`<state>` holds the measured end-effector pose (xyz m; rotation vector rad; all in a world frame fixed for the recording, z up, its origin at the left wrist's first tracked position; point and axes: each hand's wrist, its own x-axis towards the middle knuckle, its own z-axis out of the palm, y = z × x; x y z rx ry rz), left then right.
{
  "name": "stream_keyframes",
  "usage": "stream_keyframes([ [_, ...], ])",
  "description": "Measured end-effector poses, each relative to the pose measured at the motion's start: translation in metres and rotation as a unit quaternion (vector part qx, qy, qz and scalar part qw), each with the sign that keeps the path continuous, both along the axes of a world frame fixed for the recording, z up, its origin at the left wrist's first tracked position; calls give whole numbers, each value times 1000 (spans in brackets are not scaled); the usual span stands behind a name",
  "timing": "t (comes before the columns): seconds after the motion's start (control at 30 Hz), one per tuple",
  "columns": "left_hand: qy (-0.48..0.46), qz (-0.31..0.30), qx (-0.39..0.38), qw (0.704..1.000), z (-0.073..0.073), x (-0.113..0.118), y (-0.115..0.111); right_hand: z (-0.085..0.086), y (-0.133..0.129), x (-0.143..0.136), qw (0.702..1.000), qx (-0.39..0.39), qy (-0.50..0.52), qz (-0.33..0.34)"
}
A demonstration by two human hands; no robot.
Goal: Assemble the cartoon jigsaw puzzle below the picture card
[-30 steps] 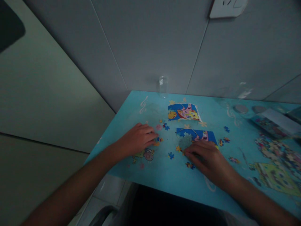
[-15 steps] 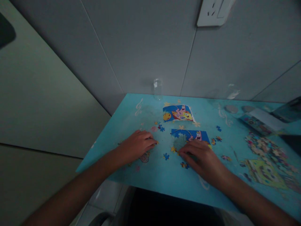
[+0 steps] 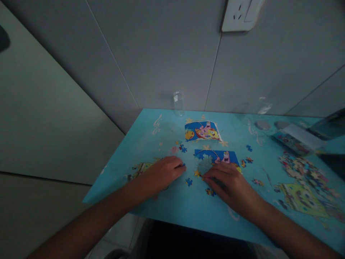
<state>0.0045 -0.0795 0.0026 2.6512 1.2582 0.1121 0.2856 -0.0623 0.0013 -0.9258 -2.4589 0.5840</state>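
Several loose pieces (image 3: 189, 182) are lying unjoined around the puzzle (image 3: 232, 155), whose far strip is showing joined, its left side gapped. The right hand (image 3: 225, 178) is covering its near part, fingers meeting beside a yellow piece (image 3: 197, 173); the left hand (image 3: 168, 172) is resting farther left, fingertips at a blue piece (image 3: 184, 166). Whether either is grasping cannot be told.

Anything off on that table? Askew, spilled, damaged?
Nothing looks plainly spilled or broken. The picture sheet is slightly odd: its edges look curled, so it doesn't lie flat. The partly built puzzle has a ragged gap at its lower left, probably just missing pieces rather than damage.
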Motion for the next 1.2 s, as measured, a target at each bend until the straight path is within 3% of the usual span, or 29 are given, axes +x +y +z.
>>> stream_keyframes([
  [0.17, -26, -56, 0, 998, 0, 11, 3, -3, 1, 0, 1000, -4, -3, -7],
  [0.27, -47, -65, 13, 997, 1, 8, 16, -5, 2, 0, 1000, -1, -1, -7],
  [0.43, -57, 71, 102, 991, -4, -15, 69, -5, 2, -1, 1000, -7, -6, -7],
  [0.57, -58, 100, 111, 987, -13, -28, 94, -6, 3, -1, 1000, -12, -7, -8],
  [0.93, -77, 117, 91, 986, -12, -31, 82, -7, 5, -3, 1000, -11, -14, -3],
  [1.2, -157, 125, 54, 978, -12, -31, 74, -9, 9, -3, 1000, -14, -26, -8],
])
